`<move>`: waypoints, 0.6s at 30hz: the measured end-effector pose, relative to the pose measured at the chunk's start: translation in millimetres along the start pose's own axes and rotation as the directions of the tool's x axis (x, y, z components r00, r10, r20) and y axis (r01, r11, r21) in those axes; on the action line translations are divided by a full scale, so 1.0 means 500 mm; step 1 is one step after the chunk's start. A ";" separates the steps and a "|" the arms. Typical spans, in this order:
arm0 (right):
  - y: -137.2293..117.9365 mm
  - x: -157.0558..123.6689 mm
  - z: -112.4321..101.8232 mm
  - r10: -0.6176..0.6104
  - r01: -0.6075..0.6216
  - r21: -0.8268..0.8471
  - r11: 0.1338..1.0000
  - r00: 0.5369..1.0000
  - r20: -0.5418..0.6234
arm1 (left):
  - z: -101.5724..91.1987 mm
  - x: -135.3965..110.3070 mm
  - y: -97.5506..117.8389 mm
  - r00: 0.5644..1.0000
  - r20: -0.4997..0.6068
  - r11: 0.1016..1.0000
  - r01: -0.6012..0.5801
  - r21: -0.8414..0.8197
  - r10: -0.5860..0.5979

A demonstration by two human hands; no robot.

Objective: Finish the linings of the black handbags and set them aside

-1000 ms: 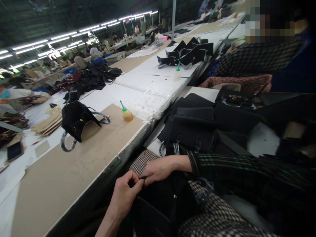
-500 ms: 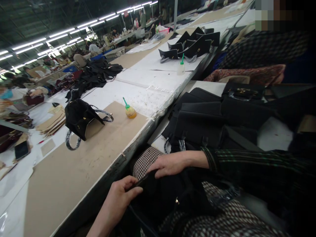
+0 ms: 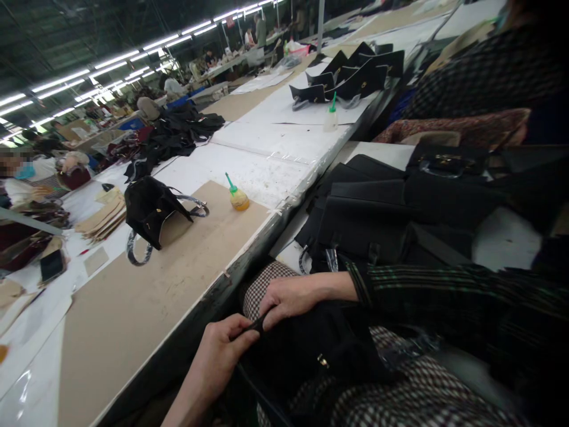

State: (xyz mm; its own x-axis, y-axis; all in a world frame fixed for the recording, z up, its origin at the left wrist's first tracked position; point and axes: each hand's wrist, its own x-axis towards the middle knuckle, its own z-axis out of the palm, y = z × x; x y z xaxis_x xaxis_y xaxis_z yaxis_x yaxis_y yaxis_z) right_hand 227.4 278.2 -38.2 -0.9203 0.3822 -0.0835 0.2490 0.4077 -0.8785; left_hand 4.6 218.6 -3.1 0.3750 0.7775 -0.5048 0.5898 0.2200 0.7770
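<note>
A black handbag (image 3: 311,350) with a small gold-coloured fitting lies across my lap, over checked cloth. My left hand (image 3: 222,344) pinches the bag's upper edge between thumb and fingers. Close beside it, my right hand (image 3: 288,298) grips the same edge, thumb on the near side and fingers curled over. Only a short stretch of edge shows between the two hands. Clear wrapping (image 3: 413,350) shows on the bag's right side. The lower part of the bag is dark and hard to make out.
On the table's brown board (image 3: 146,320) stand another black handbag (image 3: 155,210) with wrapped handles and a glue bottle (image 3: 239,198) with a green nozzle. Black bag pieces (image 3: 368,207) are piled at my right. Farther off are a second bottle (image 3: 331,120), more black bags (image 3: 351,77) and other people.
My right hand has slid left along the bag's edge, closer to my left hand. The left hand keeps its pinch. The whole view has shifted slightly.
</note>
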 end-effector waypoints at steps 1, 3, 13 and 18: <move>0.001 0.000 0.002 -0.004 0.003 -0.005 1.000 1.000 -0.012 | 0.001 0.000 0.000 1.000 -0.008 1.000 -0.006 0.007 0.006; 0.000 0.000 0.007 -0.002 0.002 -0.008 1.000 0.999 -0.044 | 0.001 0.001 0.000 1.000 -0.015 1.000 -0.011 0.014 0.011; -0.027 -0.007 0.014 0.058 -0.063 -0.052 0.997 0.995 -0.086 | 0.009 0.007 0.007 0.986 -0.091 0.987 -0.129 0.100 0.138; -0.035 -0.016 0.018 0.090 -0.109 -0.138 0.984 0.987 -0.133 | 0.015 0.009 -0.001 0.964 -0.119 0.957 -0.211 0.198 0.237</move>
State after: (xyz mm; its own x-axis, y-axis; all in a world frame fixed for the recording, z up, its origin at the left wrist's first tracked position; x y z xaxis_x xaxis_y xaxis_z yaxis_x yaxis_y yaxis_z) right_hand 227.6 260.8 -26.3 -0.8457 0.5244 -0.0992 0.3868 0.4742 -0.7909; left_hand 11.6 217.5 -8.5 0.4164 0.8720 -0.2575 0.6270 -0.0703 0.7758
